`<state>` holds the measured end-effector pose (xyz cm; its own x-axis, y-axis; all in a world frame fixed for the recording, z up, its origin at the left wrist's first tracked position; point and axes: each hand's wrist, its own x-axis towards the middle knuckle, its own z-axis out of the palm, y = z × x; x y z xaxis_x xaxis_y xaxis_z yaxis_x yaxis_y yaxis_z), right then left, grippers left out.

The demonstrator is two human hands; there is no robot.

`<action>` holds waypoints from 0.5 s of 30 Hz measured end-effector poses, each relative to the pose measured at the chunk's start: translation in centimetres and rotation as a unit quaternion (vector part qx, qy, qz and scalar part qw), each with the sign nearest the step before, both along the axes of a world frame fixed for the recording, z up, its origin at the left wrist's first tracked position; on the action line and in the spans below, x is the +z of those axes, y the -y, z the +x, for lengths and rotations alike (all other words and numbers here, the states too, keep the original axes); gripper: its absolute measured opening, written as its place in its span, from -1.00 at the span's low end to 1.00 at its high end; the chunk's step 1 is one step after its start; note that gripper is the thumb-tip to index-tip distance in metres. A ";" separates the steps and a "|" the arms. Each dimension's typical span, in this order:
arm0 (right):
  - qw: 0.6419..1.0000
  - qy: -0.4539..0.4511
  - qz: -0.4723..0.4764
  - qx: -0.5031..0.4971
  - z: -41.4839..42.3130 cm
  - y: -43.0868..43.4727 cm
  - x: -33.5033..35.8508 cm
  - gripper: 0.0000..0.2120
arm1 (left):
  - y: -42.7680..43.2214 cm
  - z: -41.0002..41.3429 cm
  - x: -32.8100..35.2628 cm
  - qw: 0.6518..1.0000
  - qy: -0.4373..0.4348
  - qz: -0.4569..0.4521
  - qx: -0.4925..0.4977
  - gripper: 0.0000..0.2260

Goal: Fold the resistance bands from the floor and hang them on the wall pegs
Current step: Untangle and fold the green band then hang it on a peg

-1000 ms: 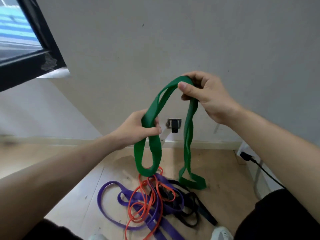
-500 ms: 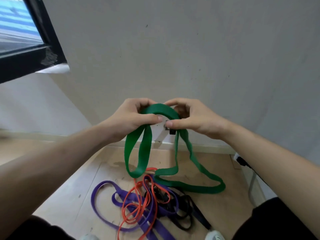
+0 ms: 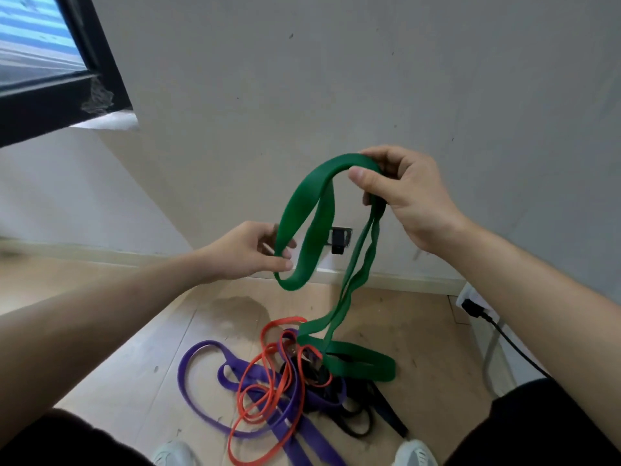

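the green band [image 3: 304, 210] hung ahead of me, its folded top draped through my right hand [image 3: 406, 196] at 1 o'clock, thumb clamped over it. my left hand [image 3: 248, 253] at 9 o'clock pinched a strand of the short loop. the long tail dropped toward 6 o'clock onto the floor [image 3: 134, 364], touching the tangle of orange band [image 3: 255, 395], purple band [image 3: 201, 351] and black band [image 3: 363, 428]. i judged a lift could snag those and drag them along, or the flat, smooth, springy rubber could slip and unfold. no pegs showed.
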<state>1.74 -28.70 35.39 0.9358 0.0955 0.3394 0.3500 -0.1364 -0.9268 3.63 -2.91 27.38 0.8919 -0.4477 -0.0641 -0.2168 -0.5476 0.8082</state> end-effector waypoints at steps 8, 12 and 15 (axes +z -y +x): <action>0.997 -0.014 0.000 -0.075 1.0 2.0 -0.5 -0.91 | 0.1 1.1 -1.8 0.993 -0.086 -0.046 0.068 -0.85; 0.994 -0.043 -0.025 -0.093 1.9 3.6 -1.5 -0.88 | 0.4 1.3 -0.7 0.970 -0.101 -0.176 0.134 -0.86; 0.993 -0.064 -0.070 -0.075 2.2 4.1 -2.2 -0.89 | 0.7 1.1 0.4 0.950 -0.112 -0.247 0.155 -0.86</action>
